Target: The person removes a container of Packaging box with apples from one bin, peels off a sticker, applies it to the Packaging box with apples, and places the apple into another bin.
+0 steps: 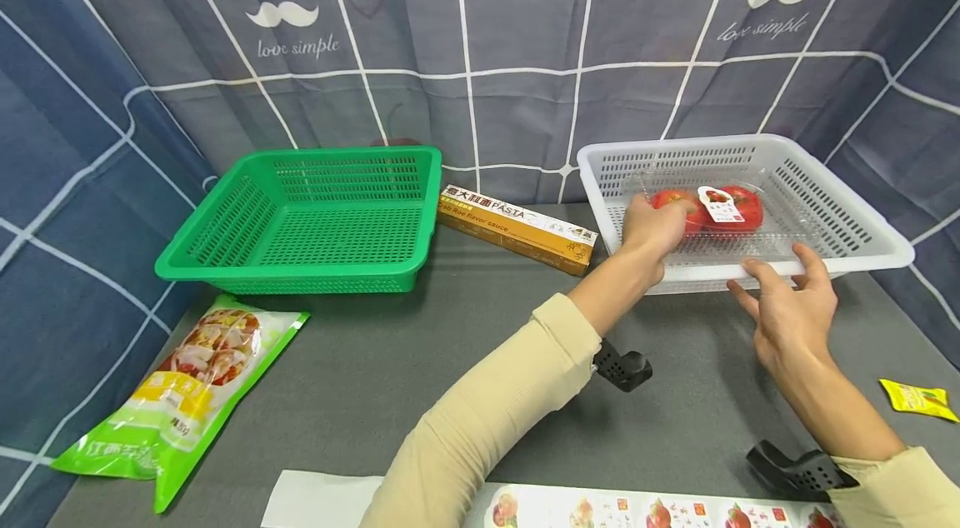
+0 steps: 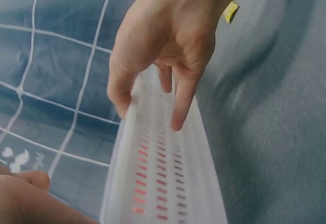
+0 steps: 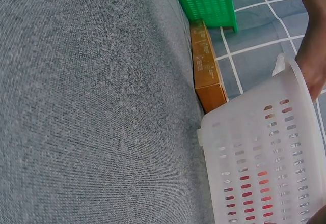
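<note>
Two red tomatoes in a clear plastic pack with a white label lie inside the white basket. My left hand reaches over the basket's front rim and grips the pack's left end; its fingertips are partly hidden. At the same front rim, farther right, my right hand holds the edge, with fingers over the top and one digit against the outer wall. The left wrist view shows this right hand astride the rim, with red showing through the wall's slots.
Left stands a green basket. A pasta box lies between the baskets. A green-and-white food bag is at front left, a small yellow packet at far right. A label strip lines the front edge.
</note>
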The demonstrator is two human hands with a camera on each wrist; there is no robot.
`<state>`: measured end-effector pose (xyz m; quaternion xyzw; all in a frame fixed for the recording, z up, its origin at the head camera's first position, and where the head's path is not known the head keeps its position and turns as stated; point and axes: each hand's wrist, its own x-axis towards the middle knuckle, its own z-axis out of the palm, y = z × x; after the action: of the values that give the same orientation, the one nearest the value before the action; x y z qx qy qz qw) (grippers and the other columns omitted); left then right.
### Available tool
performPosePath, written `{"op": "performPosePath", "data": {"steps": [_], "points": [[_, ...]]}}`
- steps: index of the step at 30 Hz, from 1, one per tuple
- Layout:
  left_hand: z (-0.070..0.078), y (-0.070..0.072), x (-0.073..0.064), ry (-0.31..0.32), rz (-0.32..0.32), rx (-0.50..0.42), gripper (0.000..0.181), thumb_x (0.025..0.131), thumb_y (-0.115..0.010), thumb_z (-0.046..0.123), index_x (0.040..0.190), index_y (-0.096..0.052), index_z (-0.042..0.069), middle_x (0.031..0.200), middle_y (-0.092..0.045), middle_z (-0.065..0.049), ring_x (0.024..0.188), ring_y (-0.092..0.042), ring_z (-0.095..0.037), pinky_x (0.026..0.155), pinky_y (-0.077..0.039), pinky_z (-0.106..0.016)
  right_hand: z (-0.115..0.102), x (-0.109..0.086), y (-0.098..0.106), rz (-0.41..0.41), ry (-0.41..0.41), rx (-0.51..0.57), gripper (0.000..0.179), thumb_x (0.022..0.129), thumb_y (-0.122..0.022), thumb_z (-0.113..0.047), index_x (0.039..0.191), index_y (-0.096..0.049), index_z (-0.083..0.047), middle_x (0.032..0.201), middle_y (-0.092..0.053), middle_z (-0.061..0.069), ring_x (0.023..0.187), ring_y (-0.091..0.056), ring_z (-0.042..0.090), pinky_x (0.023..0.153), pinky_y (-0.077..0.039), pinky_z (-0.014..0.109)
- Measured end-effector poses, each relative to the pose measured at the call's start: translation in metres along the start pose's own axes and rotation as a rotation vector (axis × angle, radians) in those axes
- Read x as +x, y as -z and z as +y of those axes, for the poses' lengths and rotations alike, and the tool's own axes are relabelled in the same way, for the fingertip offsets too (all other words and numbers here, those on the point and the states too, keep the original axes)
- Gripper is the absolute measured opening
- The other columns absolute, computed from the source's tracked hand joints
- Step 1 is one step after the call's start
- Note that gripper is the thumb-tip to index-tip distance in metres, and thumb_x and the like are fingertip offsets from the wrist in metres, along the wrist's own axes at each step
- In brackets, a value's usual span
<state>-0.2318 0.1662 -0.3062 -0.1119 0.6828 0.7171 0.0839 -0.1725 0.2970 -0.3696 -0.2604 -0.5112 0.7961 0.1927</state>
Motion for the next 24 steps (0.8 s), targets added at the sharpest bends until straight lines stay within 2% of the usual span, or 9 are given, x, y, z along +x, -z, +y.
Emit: {"op": "performPosePath", "data": {"steps": [4,8,11,15,18,20,24], "points": [[0.002,0.018,-0.011,-0.054,-0.079,0.019,0.064,0.084,-0.075,0.021,0.143,-0.051,0.016,0.138,-0.054,-0.002,0.119,-0.054,-0.017,0.096,-0.045,-0.033,-0.001,0.0,0.002,-0.01,0.003,-0.016,0.085,0.089,-0.067,0.007,0.156,-0.025,-0.025,0.128,-0.019,-0.007,0.114,-0.047,0.017,0.071,-0.055,0.028],[0.0,0.045,-0.021,-0.11,-0.159,0.018,0.062,0.084,-0.075,0.023,0.142,-0.053,0.021,0.131,-0.059,-0.002,0.112,-0.058,-0.014,0.093,-0.047,-0.032,-0.001,0.0,0.004,-0.029,0.003,-0.026,0.087,0.088,-0.069,0.005,0.156,-0.025,-0.026,0.131,-0.018,-0.006,0.11,-0.048,0.015,0.07,-0.055,0.029],[-0.006,0.069,-0.027,-0.129,-0.225,-0.039,0.062,0.084,-0.075,0.019,0.142,-0.052,0.02,0.123,-0.063,-0.003,0.108,-0.06,-0.013,0.093,-0.048,-0.035,0.0,-0.002,0.008,-0.059,-0.014,-0.027,0.09,0.087,-0.071,0.002,0.157,-0.023,-0.027,0.14,-0.013,-0.003,0.107,-0.05,0.012,0.07,-0.055,0.029],[-0.019,0.109,-0.037,-0.136,-0.317,-0.06,0.064,0.087,-0.072,0.016,0.146,-0.047,0.016,0.13,-0.06,-0.007,0.111,-0.06,-0.015,0.092,-0.05,-0.035,0.004,-0.004,0.014,-0.105,-0.038,-0.094,0.094,0.088,-0.073,-0.006,0.158,-0.016,-0.03,0.154,0.004,0.003,0.108,-0.049,0.011,0.075,-0.054,0.026],[-0.029,0.141,-0.043,-0.147,-0.36,0.008,0.066,0.089,-0.07,0.018,0.149,-0.043,0.016,0.139,-0.054,-0.01,0.118,-0.058,-0.018,0.095,-0.049,-0.034,0.005,-0.005,0.018,-0.138,-0.048,-0.126,0.096,0.088,-0.074,-0.01,0.159,-0.013,-0.031,0.158,0.014,0.003,0.109,-0.048,0.01,0.078,-0.054,0.026],[-0.034,0.161,-0.046,-0.178,-0.359,0.087,0.065,0.089,-0.069,0.02,0.149,-0.043,0.016,0.141,-0.052,-0.01,0.123,-0.055,-0.021,0.099,-0.046,-0.036,0.005,-0.005,0.021,-0.175,-0.059,-0.12,0.097,0.089,-0.073,-0.01,0.159,-0.01,-0.032,0.159,0.018,0.002,0.108,-0.049,0.008,0.077,-0.055,0.026],[-0.043,0.202,-0.05,-0.234,-0.32,0.257,0.064,0.092,-0.067,0.026,0.15,-0.041,0.019,0.147,-0.047,-0.009,0.135,-0.042,-0.025,0.107,-0.038,-0.046,0.009,-0.01,0.029,-0.307,-0.09,-0.131,0.093,0.094,-0.066,-0.007,0.159,-0.004,-0.032,0.159,0.027,-0.005,0.101,-0.053,0.0,0.077,-0.055,0.025]]}}
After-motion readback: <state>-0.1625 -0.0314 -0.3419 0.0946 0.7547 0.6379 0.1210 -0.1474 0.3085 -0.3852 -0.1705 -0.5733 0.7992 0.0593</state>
